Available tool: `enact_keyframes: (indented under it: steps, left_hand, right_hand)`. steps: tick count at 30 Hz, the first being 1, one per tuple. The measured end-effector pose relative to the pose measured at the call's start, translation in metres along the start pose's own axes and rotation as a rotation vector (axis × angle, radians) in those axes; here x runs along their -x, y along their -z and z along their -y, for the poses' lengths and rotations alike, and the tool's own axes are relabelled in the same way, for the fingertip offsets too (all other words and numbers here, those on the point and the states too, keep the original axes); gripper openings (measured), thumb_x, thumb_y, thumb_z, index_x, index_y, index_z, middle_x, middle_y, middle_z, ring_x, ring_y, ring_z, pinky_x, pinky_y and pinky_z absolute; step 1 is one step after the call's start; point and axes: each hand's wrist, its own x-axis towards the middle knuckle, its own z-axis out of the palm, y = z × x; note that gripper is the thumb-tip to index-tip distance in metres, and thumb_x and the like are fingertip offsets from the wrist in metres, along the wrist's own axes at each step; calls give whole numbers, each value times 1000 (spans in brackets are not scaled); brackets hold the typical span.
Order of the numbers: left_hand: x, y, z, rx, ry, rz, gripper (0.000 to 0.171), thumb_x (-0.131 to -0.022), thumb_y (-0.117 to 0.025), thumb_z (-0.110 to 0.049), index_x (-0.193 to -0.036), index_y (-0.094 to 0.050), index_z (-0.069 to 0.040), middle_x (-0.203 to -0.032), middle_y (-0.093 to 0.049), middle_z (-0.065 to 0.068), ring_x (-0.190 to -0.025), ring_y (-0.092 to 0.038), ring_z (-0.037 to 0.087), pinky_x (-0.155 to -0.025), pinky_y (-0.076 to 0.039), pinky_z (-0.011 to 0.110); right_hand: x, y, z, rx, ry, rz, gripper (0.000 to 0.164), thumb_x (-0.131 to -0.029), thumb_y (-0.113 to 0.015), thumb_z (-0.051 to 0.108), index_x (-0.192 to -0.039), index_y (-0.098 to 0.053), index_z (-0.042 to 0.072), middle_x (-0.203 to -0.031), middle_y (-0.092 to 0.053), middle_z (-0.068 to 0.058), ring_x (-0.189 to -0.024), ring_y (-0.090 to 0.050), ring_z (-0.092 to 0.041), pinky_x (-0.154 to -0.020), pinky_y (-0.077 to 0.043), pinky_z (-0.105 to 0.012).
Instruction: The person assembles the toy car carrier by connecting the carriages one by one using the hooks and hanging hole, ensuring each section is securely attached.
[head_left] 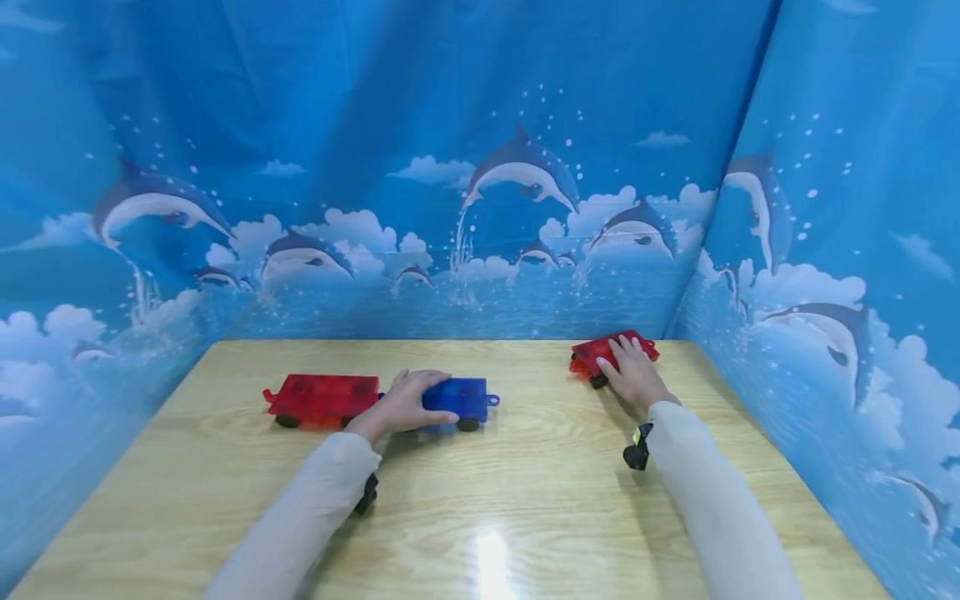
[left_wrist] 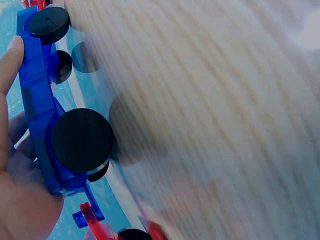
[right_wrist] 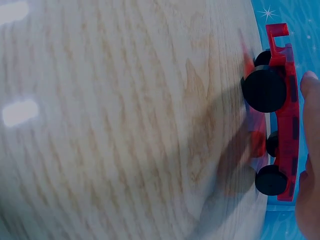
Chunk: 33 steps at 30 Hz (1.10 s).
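In the head view, my left hand grips a translucent blue toy train car on the table. Its thumb presses the near side of the car in the left wrist view, and fingers show behind. A red toy train car stands to the left, joined to the blue one by a hook. Far right, my right hand reaches over a second red toy train car, fingers extended across its top. In the right wrist view the thumb lies above that car's edge with a small gap; the other fingertips are hidden.
A glossy wood-grain table lies under everything. Blue dolphin-print curtains rise along its far and right edges. The second red car stands near the far right corner, with table surface between it and the blue car's ring.
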Motion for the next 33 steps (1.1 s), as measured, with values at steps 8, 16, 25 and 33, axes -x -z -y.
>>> enact_keyframes:
  steps: [8, 16, 25, 33]
  left_hand:
    - [0, 0, 3, 5, 11, -1, 87, -76, -71, -60, -145, -43, -13, -146, -45, 11, -139, -35, 31, -117, -5, 54]
    - [2, 1, 4, -13, 2, -11, 86, -77, -71, -59, -144, -43, -12, -146, -45, 11, -138, -35, 31, -117, -6, 55]
    - [4, 2, 4, 3, 9, -9, 87, -77, -70, -59, -145, -43, -12, -146, -45, 12, -139, -34, 32, -117, -6, 54]
    - [5, 3, 5, 8, -4, -4, 87, -78, -69, -60, -145, -42, -12, -147, -44, 11, -139, -33, 32, -117, -5, 54]
  right_hand:
    - [2, -2, 7, 22, -19, 53, 67, -104, -30, 42, -147, -23, -9, -153, -14, -33, -141, -6, -51, -114, -7, -60]
    - [3, -7, 13, 38, 8, 24, 67, -104, -30, 42, -146, -26, -9, -152, -17, -33, -140, -8, -52, -115, -9, -59]
    - [9, -13, 26, 76, 29, 3, 65, -104, -31, 40, -146, -28, -9, -152, -20, -32, -141, -12, -50, -115, -11, -57]
    - [14, -14, 45, 120, 73, 10, 63, -103, -37, 39, -145, -32, -8, -151, -25, -31, -140, -20, -48, -114, -17, -57]
